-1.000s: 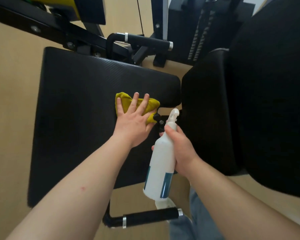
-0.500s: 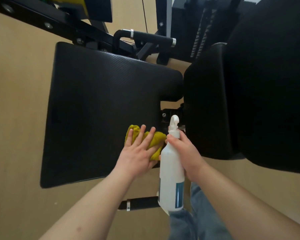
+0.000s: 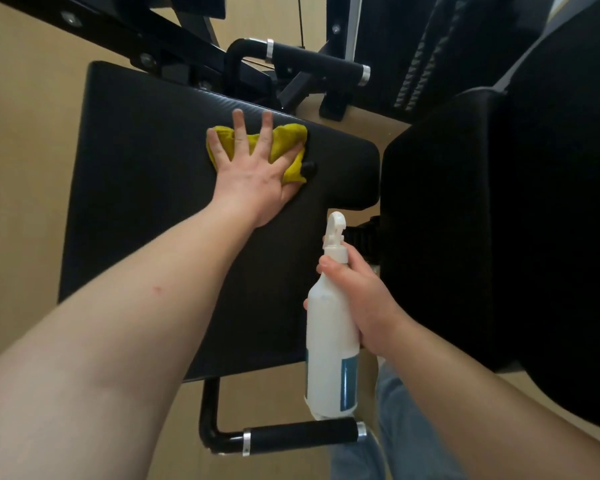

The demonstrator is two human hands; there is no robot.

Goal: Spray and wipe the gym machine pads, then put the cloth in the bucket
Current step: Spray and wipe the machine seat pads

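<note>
Head: black pad (image 3: 146,216), perhaps beige floor (image 3: 21,174).

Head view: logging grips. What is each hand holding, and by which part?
Right hand grips the spray bottle round its neck and shoulder. Left hand holds nothing, pressing the yellow cloth flat.
</note>
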